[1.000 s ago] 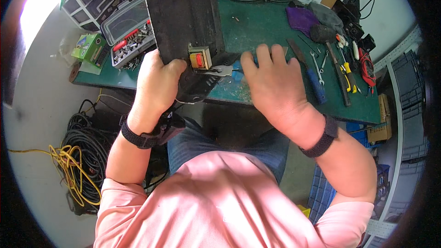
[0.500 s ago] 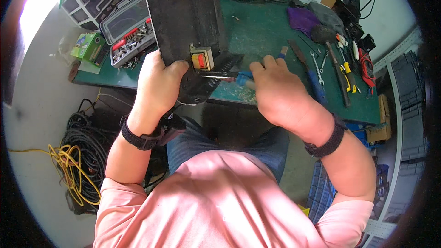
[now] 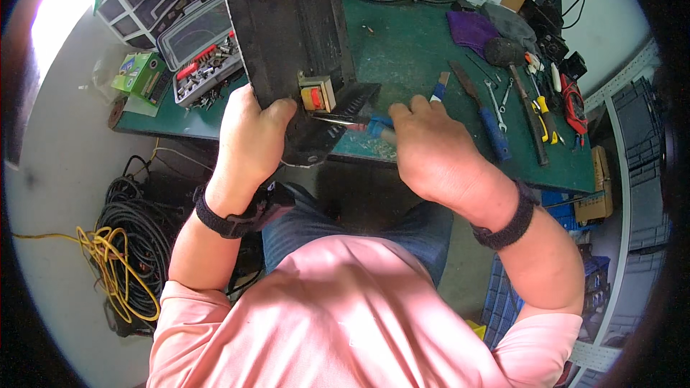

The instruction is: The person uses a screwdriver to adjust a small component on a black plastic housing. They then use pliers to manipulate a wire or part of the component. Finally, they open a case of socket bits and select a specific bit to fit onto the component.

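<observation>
Gripping the lower left edge of a black metal panel at eleven o'clock, the left hand is clamped with its thumb on the inner face. The bent sheet looks stiff, fairly light and hard to break, though perhaps slick; its rim may be sharp, so a side edge clear of the corners seems the surest hold. A squarish block with an orange-red face sits low on it and probably adds weight there. Just below the block reaches the metal end of a blue-handled tool, seemingly pliers; whether it touches is unclear. The right hand, apart from the left, is closed round the handle. Beyond, coiled black cable lies toward half past eight and a socket case at ten; the scuffed green bench spans twelve, with a purple cloth between one and two, a mallet at two, and shelving between three and four.
</observation>
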A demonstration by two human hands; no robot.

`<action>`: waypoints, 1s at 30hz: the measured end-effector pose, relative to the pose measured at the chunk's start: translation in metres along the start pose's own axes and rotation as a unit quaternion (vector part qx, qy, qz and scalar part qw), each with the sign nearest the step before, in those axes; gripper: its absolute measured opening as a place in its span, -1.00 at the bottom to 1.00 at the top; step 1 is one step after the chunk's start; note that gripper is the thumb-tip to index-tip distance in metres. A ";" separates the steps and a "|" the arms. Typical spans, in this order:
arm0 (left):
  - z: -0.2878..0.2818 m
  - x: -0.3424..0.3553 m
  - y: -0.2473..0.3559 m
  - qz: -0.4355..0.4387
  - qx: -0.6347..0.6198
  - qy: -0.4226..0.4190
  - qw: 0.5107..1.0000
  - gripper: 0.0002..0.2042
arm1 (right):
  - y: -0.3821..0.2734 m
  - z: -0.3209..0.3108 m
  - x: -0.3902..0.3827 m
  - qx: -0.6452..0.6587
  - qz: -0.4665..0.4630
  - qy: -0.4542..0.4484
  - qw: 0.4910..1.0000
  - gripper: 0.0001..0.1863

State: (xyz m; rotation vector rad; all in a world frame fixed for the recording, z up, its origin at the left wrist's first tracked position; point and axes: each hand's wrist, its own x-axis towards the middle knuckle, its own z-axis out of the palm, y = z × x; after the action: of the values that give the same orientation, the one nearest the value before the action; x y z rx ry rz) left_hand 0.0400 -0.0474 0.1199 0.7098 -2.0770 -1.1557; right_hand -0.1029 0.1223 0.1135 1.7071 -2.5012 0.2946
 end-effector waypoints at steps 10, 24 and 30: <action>-0.003 0.003 -0.004 -0.034 -0.022 0.001 0.999 -0.76 | -0.008 0.000 0.005 -0.137 -0.025 0.111 0.984 -0.82; -0.005 0.010 -0.021 -0.053 -0.136 0.006 0.989 -0.77 | 0.023 0.009 0.033 -0.216 -0.124 0.231 0.941 -0.69; -0.004 0.006 -0.016 -0.040 -0.112 0.002 0.993 -0.76 | 0.013 0.000 0.006 -0.053 -0.036 0.026 0.998 -0.72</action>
State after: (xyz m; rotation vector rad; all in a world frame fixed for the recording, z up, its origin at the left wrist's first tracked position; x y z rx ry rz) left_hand 0.0413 -0.0617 0.1092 0.6915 -1.8916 -1.4046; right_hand -0.1175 0.1214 0.1132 1.7197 -2.3681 0.1932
